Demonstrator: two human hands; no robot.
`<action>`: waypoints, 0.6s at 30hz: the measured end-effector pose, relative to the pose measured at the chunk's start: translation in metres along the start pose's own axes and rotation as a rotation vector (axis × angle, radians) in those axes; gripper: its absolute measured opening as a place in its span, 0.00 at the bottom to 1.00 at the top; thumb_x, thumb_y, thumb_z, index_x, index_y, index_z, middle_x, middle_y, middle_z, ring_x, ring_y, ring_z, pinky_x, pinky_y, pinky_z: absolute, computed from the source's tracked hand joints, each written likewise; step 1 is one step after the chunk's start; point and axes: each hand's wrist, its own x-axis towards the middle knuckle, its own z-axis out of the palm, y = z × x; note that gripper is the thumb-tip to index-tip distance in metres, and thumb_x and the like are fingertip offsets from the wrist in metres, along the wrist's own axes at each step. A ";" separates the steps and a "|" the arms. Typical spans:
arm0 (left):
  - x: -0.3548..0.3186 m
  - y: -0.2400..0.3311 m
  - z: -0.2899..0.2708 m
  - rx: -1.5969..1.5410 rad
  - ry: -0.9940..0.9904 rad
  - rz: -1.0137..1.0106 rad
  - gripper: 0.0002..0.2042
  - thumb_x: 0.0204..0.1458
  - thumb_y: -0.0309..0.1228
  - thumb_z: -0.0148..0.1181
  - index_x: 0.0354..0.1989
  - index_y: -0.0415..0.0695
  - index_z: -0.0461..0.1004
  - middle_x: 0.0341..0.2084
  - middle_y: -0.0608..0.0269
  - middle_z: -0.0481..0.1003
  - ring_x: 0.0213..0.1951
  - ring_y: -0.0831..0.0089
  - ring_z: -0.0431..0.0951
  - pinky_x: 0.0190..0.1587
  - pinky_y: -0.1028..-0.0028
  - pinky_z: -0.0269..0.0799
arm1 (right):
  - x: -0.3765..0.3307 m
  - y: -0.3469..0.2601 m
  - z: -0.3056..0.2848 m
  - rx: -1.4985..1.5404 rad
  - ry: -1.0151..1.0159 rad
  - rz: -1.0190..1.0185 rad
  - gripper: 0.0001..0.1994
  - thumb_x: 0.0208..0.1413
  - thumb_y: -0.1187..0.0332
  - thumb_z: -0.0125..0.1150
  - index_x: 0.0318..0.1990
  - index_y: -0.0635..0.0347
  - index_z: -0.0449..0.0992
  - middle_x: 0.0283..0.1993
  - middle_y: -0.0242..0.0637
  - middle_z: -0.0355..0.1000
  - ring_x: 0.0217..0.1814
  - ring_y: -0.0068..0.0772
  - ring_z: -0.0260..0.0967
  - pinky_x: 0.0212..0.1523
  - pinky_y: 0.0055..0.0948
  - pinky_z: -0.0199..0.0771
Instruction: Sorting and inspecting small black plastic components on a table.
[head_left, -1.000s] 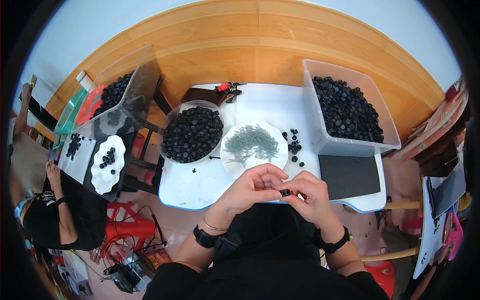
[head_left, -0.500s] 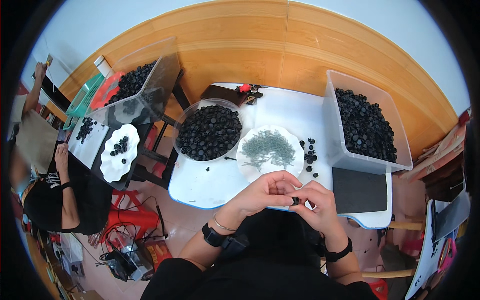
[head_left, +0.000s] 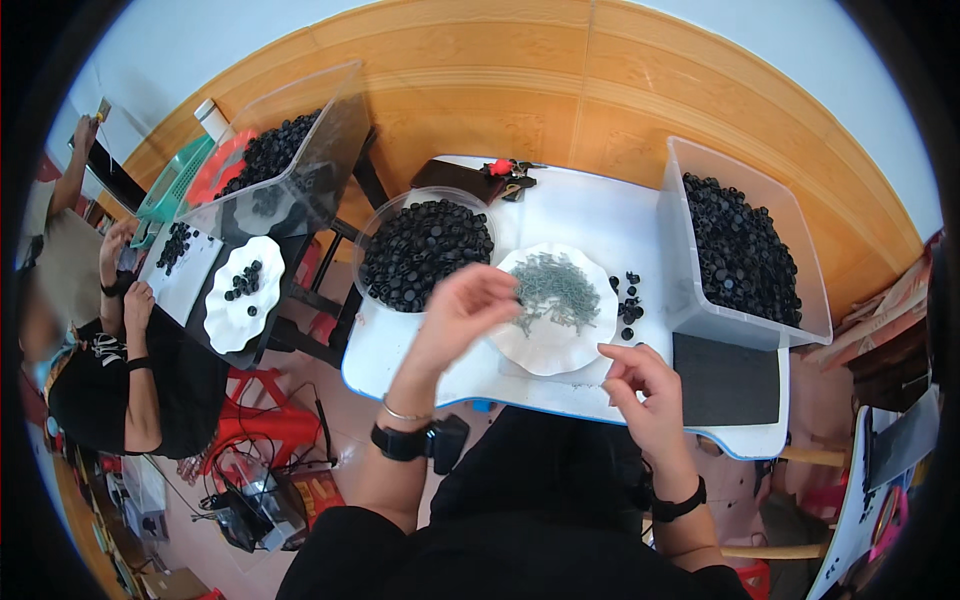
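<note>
Plate: white round plate w/ wavy rim (head_left: 548, 352), on white surface (head_left: 372, 350).
Sticks: thin grey-green sticks (head_left: 556, 285), in a pile on plate.
Left: L hand (head_left: 464, 316), bent fingers at plate's L edge; blurry, can't tell if grip has smth.
Right: R hand (head_left: 648, 395), nr plate's lower R side; pointer & thumb apart, rest curled, can't tell if grip has smth.
Bits: small black plastic bits (head_left: 628, 312), loose, just R of plate.
Tub: clear round plastic tub (head_left: 371, 224), full of black bits, L of plate.
Box: big clear plastic box (head_left: 692, 312) w/ more black bits, further R of plate.
</note>
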 end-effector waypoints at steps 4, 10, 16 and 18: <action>0.010 0.000 -0.048 0.593 0.445 0.190 0.15 0.45 0.20 0.63 0.44 0.37 0.71 0.36 0.59 0.72 0.33 0.75 0.77 0.34 0.80 0.75 | -0.003 0.003 -0.006 -0.017 -0.006 0.004 0.12 0.48 0.79 0.61 0.42 0.60 0.78 0.28 0.30 0.67 0.22 0.15 0.65 0.22 0.14 0.61; -0.032 0.011 -0.058 0.975 0.461 0.068 0.07 0.44 0.25 0.64 0.30 0.38 0.75 0.20 0.57 0.74 0.23 0.71 0.76 0.25 0.74 0.70 | -0.007 0.003 -0.008 -0.035 -0.027 0.029 0.09 0.49 0.78 0.61 0.39 0.60 0.79 0.28 0.31 0.68 0.22 0.16 0.65 0.23 0.15 0.63; -0.059 -0.018 -0.060 1.273 0.435 -0.198 0.08 0.41 0.30 0.65 0.28 0.39 0.76 0.19 0.53 0.76 0.24 0.58 0.77 0.28 0.67 0.71 | -0.007 0.002 -0.006 -0.054 -0.114 -0.008 0.08 0.48 0.78 0.62 0.37 0.60 0.79 0.29 0.33 0.71 0.23 0.17 0.66 0.23 0.16 0.63; -0.060 -0.031 -0.061 1.349 0.443 -0.238 0.08 0.41 0.30 0.64 0.29 0.39 0.77 0.18 0.54 0.76 0.22 0.60 0.77 0.26 0.67 0.71 | -0.007 0.000 -0.006 -0.058 -0.121 -0.011 0.08 0.48 0.78 0.62 0.37 0.60 0.80 0.28 0.33 0.71 0.23 0.17 0.66 0.23 0.16 0.64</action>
